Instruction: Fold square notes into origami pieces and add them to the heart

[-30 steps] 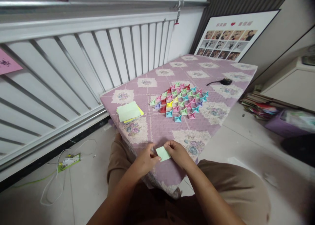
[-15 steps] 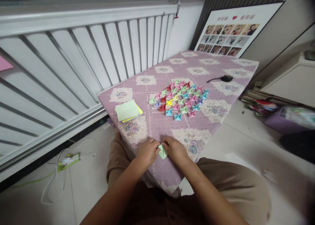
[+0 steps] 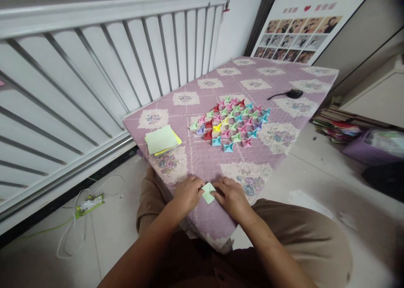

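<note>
A small pale green folded paper (image 3: 208, 193) lies flat near the table's front corner, creases meeting at its middle. My left hand (image 3: 189, 192) pinches its left corner between thumb and fingers. At the right edge, my right hand (image 3: 232, 196) rests with its thumb on the paper and its fingers apart. Beyond the hands stand several folded paper pieces (image 3: 233, 124) in rows, in red, pink, yellow, green, blue and purple. To their left is a stack of square paper sheets (image 3: 162, 140), pale green on top with yellow beneath.
The table (image 3: 205, 166) wears a purple floral cloth. A black object with a cord (image 3: 294, 93) lies at its far right. A white radiator (image 3: 94, 69) runs along the left; a power strip (image 3: 91, 204) is on the floor. A photo board (image 3: 303, 27) leans behind.
My right hand has shifted slightly right and its fingers have spread, uncovering the paper's upper part. The view has tilted a little. My left hand stays at the paper's left corner.
</note>
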Action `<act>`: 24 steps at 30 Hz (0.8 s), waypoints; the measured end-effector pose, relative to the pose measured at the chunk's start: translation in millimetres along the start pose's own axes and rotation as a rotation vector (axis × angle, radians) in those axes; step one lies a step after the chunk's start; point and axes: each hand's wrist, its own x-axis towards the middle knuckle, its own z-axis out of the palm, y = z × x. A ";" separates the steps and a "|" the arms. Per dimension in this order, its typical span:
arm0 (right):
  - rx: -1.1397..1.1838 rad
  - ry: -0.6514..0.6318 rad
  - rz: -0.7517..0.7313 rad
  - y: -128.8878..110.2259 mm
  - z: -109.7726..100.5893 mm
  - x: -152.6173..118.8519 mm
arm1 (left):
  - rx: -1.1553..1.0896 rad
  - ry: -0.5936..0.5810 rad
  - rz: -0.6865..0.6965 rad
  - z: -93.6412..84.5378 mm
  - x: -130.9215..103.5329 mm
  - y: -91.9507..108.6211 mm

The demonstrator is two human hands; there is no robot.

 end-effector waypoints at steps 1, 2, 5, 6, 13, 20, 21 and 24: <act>0.003 0.002 0.003 -1.0 -0.1 0.1 | -0.006 -0.003 0.001 -0.2 0.3 -0.6; 0.009 0.006 0.006 -1.8 -0.3 0.0 | -0.008 -0.005 0.001 -0.3 0.7 -1.1; 0.028 0.020 0.017 -2.5 -0.1 -0.7 | 0.000 -0.016 -0.004 -0.4 2.2 -2.3; 0.029 0.024 0.020 -2.2 0.4 -1.2 | 0.003 -0.021 0.002 -0.7 2.8 -2.8; 0.000 0.030 -0.066 2.0 7.3 -5.1 | 0.032 -0.100 0.116 -4.4 6.2 -7.1; -0.073 0.036 -0.135 -1.7 6.5 -8.0 | 0.196 -0.055 0.184 3.1 1.3 -12.3; -0.086 0.031 -0.149 -1.9 6.3 -8.8 | 0.224 -0.054 0.202 4.3 0.2 -13.3; -0.114 0.016 -0.193 -0.5 6.4 -12.3 | 0.290 -0.058 0.259 6.5 -3.2 -15.6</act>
